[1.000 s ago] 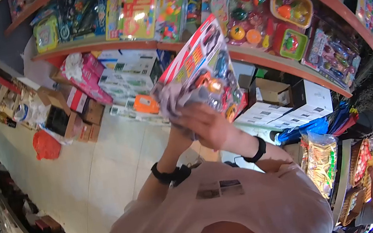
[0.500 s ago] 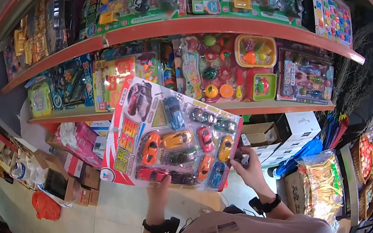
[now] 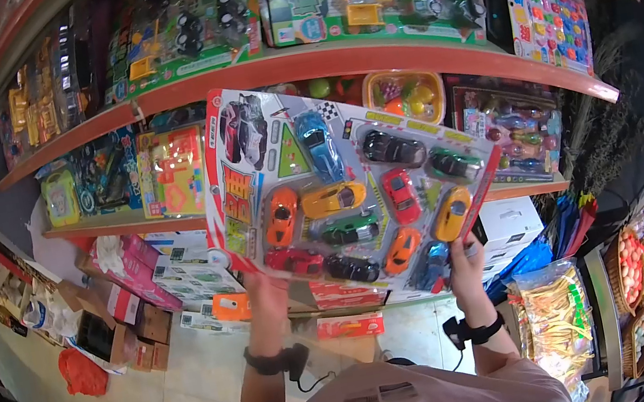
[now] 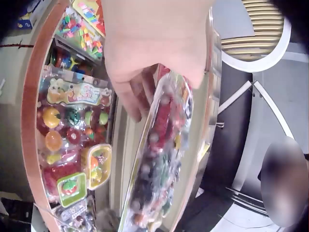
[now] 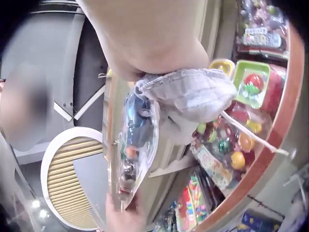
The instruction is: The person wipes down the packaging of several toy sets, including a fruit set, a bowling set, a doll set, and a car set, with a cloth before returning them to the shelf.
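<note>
I hold a large blister pack of toy cars (image 3: 346,188) up in front of the shelves, its front facing me. My left hand (image 3: 266,290) grips its lower left edge. My right hand (image 3: 463,260) grips its lower right corner. In the left wrist view my fingers (image 4: 140,92) curl behind the toy car pack (image 4: 164,145), seen edge-on. The right wrist view shows a grey cloth (image 5: 188,92) bunched in the right hand (image 5: 149,38) beside the toy car pack (image 5: 137,135).
Red-edged shelves (image 3: 365,55) full of packaged toys curve behind the pack. Play-food sets (image 3: 407,95) hang just behind it. Cardboard boxes (image 3: 115,323) and a red bag (image 3: 81,373) lie on the floor at left. White boxes (image 3: 515,223) and snack bags (image 3: 552,307) stand at right.
The pack was low and tilted with both hands bunched on it. Now it is held flat by its lower edge and has risen up and right toward the shelves.
</note>
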{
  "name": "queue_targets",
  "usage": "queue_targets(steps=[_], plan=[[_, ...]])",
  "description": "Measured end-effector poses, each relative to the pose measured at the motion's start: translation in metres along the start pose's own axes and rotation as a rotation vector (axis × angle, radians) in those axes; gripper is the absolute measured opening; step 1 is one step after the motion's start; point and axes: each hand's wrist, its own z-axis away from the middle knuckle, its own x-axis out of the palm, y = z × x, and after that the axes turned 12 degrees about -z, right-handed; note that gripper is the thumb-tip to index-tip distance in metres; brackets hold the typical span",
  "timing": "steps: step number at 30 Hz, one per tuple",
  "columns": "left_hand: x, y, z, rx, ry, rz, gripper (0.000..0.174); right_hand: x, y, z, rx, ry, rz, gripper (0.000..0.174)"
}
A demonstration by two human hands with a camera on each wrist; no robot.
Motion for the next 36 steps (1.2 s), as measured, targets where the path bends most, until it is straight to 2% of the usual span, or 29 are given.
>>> queue_targets(steps=[1,3,6,11,14,15,17,21,24,27,28,31,34,36], plan=[[0.028,0.021,-0.010,0.027,0.075,0.046,0.050,-0.007,-0.010,-0.010,-0.073,-0.025,0.040,0.022],[0.017,0.032,-0.030,0.038,0.084,-0.361,0.037,-0.025,-0.019,-0.028,-0.127,-0.018,0.031,0.023],[0.023,0.039,-0.056,0.135,0.015,-0.659,0.027,-0.041,-0.033,-0.056,-0.174,0.016,0.059,0.021],[0.095,0.077,-0.098,0.182,0.014,-0.790,0.016,-0.052,-0.086,-0.122,-0.383,-0.013,0.260,0.019],[0.133,0.103,-0.136,0.294,-0.090,-0.844,0.016,-0.039,-0.138,-0.181,-0.519,-0.048,0.327,0.022],[0.145,0.111,-0.152,0.335,-0.104,-0.863,0.017,-0.029,-0.163,-0.193,-0.439,-0.036,0.347,0.023],[0.174,0.125,-0.182,0.400,-0.115,-0.854,0.018,-0.028,-0.188,-0.242,-0.436,-0.063,0.346,0.026],[0.191,0.136,-0.254,0.631,-0.137,-1.013,0.020,-0.016,-0.229,-0.305,-0.384,-0.145,0.390,0.035],[0.200,0.141,-0.290,0.690,-0.099,-1.274,0.024,-0.007,-0.239,-0.336,-0.347,-0.048,0.452,0.040],[0.209,0.138,-0.312,0.699,-0.012,-1.411,0.028,-0.012,-0.237,-0.369,-0.385,-0.121,0.477,0.052],[0.211,0.135,-0.318,0.694,-0.006,-1.431,0.032,-0.013,-0.232,-0.383,-0.450,-0.113,0.451,0.054],[0.212,0.125,-0.334,0.689,-0.007,-1.522,0.034,-0.013,-0.224,-0.400,-0.433,-0.127,0.488,0.055],[0.216,0.119,-0.337,0.595,0.007,-1.600,0.031,-0.012,-0.222,-0.396,-0.348,-0.122,0.607,0.057],[0.218,0.117,-0.337,0.514,0.031,-1.697,0.028,-0.014,-0.211,-0.401,-0.388,-0.068,0.660,0.056]])
